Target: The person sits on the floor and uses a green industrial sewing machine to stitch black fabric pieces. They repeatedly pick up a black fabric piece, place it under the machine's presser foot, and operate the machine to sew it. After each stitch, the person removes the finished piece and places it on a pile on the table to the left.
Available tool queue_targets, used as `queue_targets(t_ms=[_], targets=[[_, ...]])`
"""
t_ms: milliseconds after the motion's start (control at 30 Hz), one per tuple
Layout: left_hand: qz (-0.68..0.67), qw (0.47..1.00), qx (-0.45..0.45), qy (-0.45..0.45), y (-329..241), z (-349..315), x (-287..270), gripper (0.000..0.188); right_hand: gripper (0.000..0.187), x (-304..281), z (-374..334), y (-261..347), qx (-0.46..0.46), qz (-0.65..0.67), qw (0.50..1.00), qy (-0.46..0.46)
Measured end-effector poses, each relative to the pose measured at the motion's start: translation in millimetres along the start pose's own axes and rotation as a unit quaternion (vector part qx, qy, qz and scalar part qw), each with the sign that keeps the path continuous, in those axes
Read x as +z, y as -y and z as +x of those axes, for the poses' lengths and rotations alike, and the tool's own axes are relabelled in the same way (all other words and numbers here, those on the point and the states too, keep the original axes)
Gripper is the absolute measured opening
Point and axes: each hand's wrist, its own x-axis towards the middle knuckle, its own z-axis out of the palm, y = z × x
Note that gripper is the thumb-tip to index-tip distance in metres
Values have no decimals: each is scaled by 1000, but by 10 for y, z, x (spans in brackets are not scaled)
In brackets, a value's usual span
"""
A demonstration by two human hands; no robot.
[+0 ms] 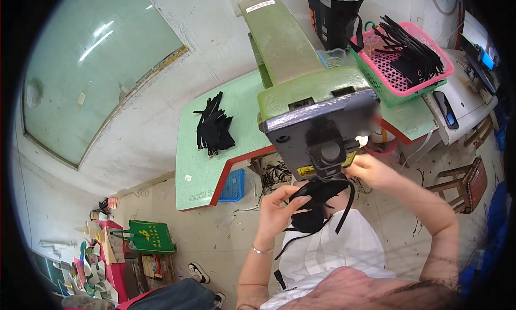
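Below the head of a green press-like machine (pixel 317 113), I hold a black strapped piece (pixel 322 191) that looks like a sandal upper. Its thin straps dangle over my white clothing. My left hand (pixel 279 209) pinches the piece's left edge, thumb on top. My right hand (pixel 371 173) is closed beside the machine head's lower right corner, near the piece's far right edge. What its fingertips grip is hidden. A stack of similar black pieces (pixel 215 130), with straps and small buckles, lies on the green tabletop (pixel 193 170) left of the machine.
Right of the machine, a pink basket (pixel 443 68) full of black straps sits in a green one. A black bag (pixel 333 19) stands behind. A wooden stool (pixel 473 183) is at right, a blue crate (pixel 232 185) below the table. Another person's legs (pixel 183 296) show lower left.
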Motion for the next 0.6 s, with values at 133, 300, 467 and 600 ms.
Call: queue_targets(t_ms=[133,300,467,600], targets=[[-121,988,18,-91,283,-156,102,14,60,301,-327,-226,161,277,947,24],[-195,959,66,-193,545,-341,318,12,49,602,-366,-150,51,342,935,-84],[-237,944,55,-224,562,-392,473,9,30,666,-315,-25,53,267,955,-121],[-253,949,31,-185,624,-436,503,9,30,612,-311,-47,44,260,955,-138]])
